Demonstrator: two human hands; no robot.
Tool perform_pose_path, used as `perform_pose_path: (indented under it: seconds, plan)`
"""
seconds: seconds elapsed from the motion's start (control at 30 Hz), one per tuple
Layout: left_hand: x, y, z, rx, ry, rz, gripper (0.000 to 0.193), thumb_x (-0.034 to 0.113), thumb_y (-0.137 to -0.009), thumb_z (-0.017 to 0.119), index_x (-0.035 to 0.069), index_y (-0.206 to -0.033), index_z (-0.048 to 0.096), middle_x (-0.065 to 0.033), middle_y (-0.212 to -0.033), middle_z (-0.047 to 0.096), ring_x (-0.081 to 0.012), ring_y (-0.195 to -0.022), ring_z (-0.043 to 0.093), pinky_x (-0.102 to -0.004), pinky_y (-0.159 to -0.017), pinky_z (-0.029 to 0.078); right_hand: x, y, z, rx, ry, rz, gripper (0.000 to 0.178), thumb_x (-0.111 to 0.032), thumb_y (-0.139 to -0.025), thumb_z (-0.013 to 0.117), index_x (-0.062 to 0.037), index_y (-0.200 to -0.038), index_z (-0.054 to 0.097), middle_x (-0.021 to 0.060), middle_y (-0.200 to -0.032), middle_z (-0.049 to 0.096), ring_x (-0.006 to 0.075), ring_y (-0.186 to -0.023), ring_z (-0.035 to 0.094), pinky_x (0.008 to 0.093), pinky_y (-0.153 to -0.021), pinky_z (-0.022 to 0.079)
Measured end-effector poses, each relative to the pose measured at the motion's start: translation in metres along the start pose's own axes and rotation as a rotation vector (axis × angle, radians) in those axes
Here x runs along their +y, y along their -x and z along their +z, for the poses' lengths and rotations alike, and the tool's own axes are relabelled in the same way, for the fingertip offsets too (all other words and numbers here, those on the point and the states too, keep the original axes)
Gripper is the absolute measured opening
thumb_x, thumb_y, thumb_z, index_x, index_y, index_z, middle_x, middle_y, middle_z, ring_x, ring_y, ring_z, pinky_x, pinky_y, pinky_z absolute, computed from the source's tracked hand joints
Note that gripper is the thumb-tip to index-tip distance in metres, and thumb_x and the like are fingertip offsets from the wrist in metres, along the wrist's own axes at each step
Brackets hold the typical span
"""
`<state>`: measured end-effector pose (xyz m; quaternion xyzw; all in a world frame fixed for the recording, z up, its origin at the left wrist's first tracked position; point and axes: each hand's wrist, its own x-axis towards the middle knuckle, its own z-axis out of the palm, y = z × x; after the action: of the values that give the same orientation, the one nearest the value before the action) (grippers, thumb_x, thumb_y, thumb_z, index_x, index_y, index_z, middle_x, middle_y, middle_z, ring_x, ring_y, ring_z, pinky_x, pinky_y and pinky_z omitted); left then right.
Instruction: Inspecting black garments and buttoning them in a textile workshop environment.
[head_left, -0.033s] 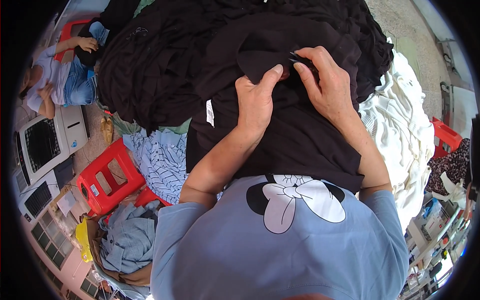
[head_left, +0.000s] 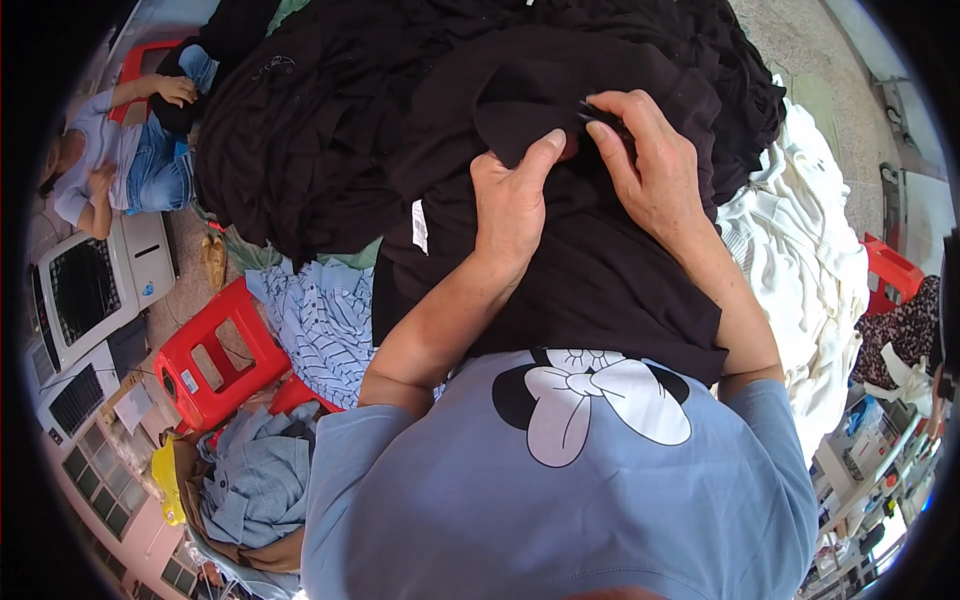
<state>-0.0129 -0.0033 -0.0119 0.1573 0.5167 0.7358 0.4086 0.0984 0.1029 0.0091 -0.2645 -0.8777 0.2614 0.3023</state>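
Note:
A black garment (head_left: 600,290) lies across my lap and runs up into a dark heap in front of me. My left hand (head_left: 512,195) pinches an edge of it between thumb and fingers, and a small fold (head_left: 520,130) stands up beside the thumb. Just to the right, my right hand (head_left: 655,165) is curled around thread snips (head_left: 585,108). Only their pointed metal tips show between thumb and forefinger, close to the cloth; the rest is hidden in the palm. A white label (head_left: 419,228) hangs on the black cloth left of my left wrist.
The heap of black clothes (head_left: 330,130) spreads ahead. White knitwear (head_left: 800,250) is piled at my right, blue patterned shirts (head_left: 325,310) at my left. A red stool (head_left: 220,350) and a bag of grey-blue clothes (head_left: 255,480) stand left. Another person (head_left: 110,150) sits at far left.
The tips of the snips have come closer together, and my right hand has shifted very slightly. My left hand keeps its place. The seated person's lower hand has moved a little.

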Motion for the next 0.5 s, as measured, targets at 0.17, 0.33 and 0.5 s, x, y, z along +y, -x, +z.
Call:
perform_pose_path:
  seconds: [0.17, 0.33, 0.5]
  plan:
    - [-0.010, -0.002, -0.012, -0.010, -0.172, 0.085, 0.013, 0.007, -0.089, 0.060, -0.003, -0.087, 0.069, 0.0005, -0.082, 0.067, -0.0067, -0.076, 0.061, -0.0238, -0.068, 0.047, -0.006, -0.004, -0.001, -0.111, -0.166, -0.343, 0.030, -0.022, -0.081, 0.073, -0.0072, -0.105, 0.064, 0.0080, -0.089, 0.066, 0.0257, -0.075, 0.067, 0.0339, -0.061, 0.053]
    - [0.009, 0.009, -0.012, -0.006, 0.044, 0.009, 0.016, 0.006, -0.089, 0.057, -0.008, -0.089, 0.066, -0.0139, -0.082, 0.069, -0.0199, -0.069, 0.066, -0.0292, -0.066, 0.053, 0.007, -0.012, -0.016, 0.143, -0.077, -0.024, 0.029, -0.029, -0.077, 0.077, -0.0056, -0.089, 0.066, 0.0076, -0.079, 0.063, 0.0258, -0.066, 0.062, 0.0325, -0.058, 0.050]
    - [0.031, 0.023, -0.036, -0.097, -0.143, 0.017, 0.015, 0.004, -0.089, 0.057, -0.007, -0.089, 0.067, -0.0179, -0.080, 0.068, -0.0199, -0.066, 0.063, -0.0300, -0.061, 0.051, 0.122, -0.009, -0.032, 0.218, 0.279, 0.457, 0.038, -0.027, -0.079, 0.074, -0.0037, -0.107, 0.063, 0.0124, -0.099, 0.065, 0.0258, -0.091, 0.063, 0.0370, -0.082, 0.051]
